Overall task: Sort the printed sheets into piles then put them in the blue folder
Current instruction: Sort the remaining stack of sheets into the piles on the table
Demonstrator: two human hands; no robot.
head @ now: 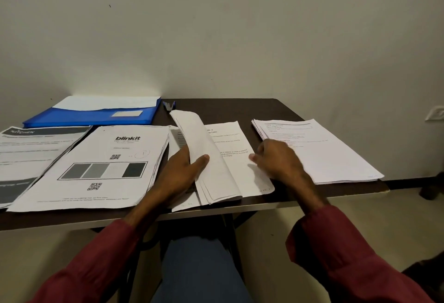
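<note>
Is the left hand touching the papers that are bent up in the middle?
Touching. The head view shows the left hand holding the lifted sheets, with its thumb laid across their front face.

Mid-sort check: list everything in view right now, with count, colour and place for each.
table: one, dark brown, against the wall
blue folder: one, blue, back left, white paper inside
small blue item: one, blue, right of folder; unclear what
Kitchen pile: one, white and dark grey, far left
blinkit pile: one, white with grey blocks, left of centre
middle pile: one, white, centre front
lifted sheets: one bundle, white, raised off middle pile
right pile: one, white, right side
wall socket: one, white, far right wall
left hand: one, grips lifted sheets
right hand: one, rests on middle pile
sleeves: two, maroon, bottom corners
</note>
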